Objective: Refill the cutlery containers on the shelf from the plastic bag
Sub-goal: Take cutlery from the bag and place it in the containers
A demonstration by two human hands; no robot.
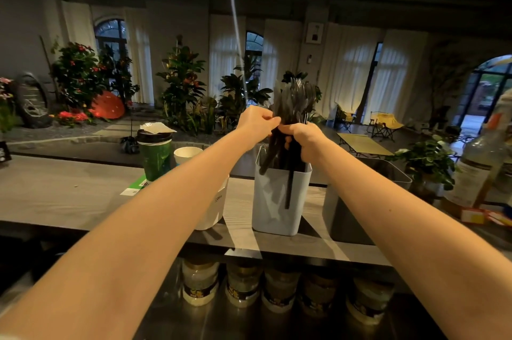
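Black plastic cutlery (293,103) stands in a tight bundle in my grasp, directly above the pale container (279,201) on the shelf (238,212). My right hand (304,141) is curled round the handles just over the container's rim. My left hand (256,121) pinches the bundle from the side, its fingertips touching the right hand's knuckles. The lower ends of the bundle dip into the container's mouth, and the heads fan out above both hands. One long black piece reaches down along the container's front wall; I cannot tell whether it lies inside or outside.

Just left of the pale container, half hidden by my left forearm, stands a white container (217,202). Just right of it stands a dark container (350,218). Farther left of the pale container are a white paper cup (187,153) and a green cup (155,158) with a dark lid. Below it, under the shelf, runs a row of lidded jars (200,283). Far to its right are a potted plant (426,161) and a large bottle (483,162).
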